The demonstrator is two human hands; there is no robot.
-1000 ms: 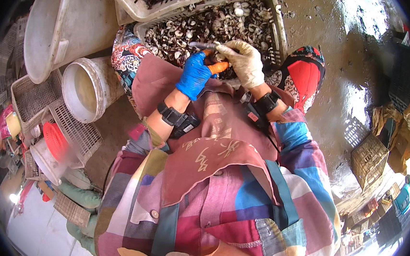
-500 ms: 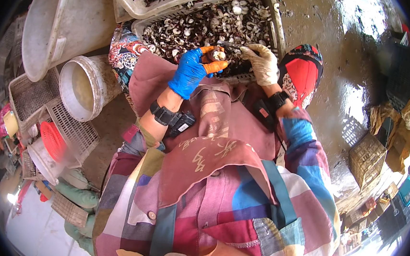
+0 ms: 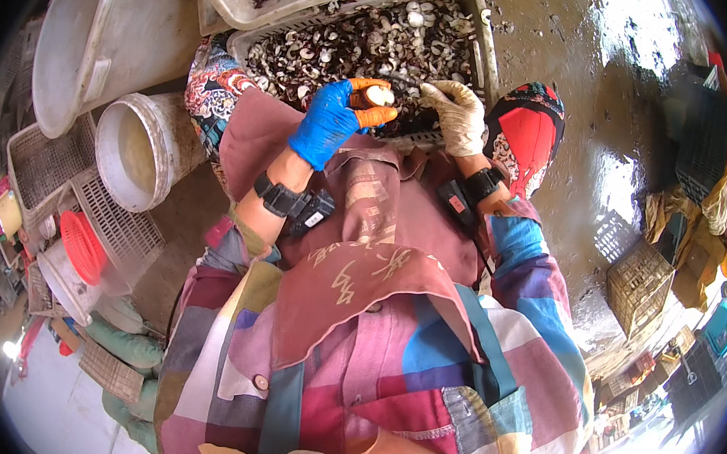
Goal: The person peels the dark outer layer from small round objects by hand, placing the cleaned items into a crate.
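Wet, muddy ground (image 3: 577, 116) shines with glare in the background, crowded with baskets and tubs. Just beyond both hands stands a white slatted crate (image 3: 488, 49) heaped with dark and pale shells (image 3: 344, 42); its far end is covered by a second white crate (image 3: 253, 1) resting across it, whose top is cut off by the picture's edge.

The left hand (image 3: 331, 122), in a blue glove with orange fingertips, is raised over the crate's near rim with the forearm angled up from the lap and a dark band at the wrist. Its grip is closed around a small pale shell (image 3: 379, 96), pinched between thumb and fingers so that only the rounded light face shows; the rest is hidden by the glove.

The right hand (image 3: 458, 115), in a soiled cream glove, lies just to the right of that shell, fingers curled and pointing toward it. A thin dark thing seems to project from its grip, but it is too small and blurred to name, so whether this hand clasps anything cannot be told. Its wrist also carries a dark band.

Left of the left hand, well apart, are a white bucket (image 3: 143, 154) tipped toward the camera and a large pale tub (image 3: 97, 35). Below the hands a maroon apron (image 3: 353, 252) hides the lap.
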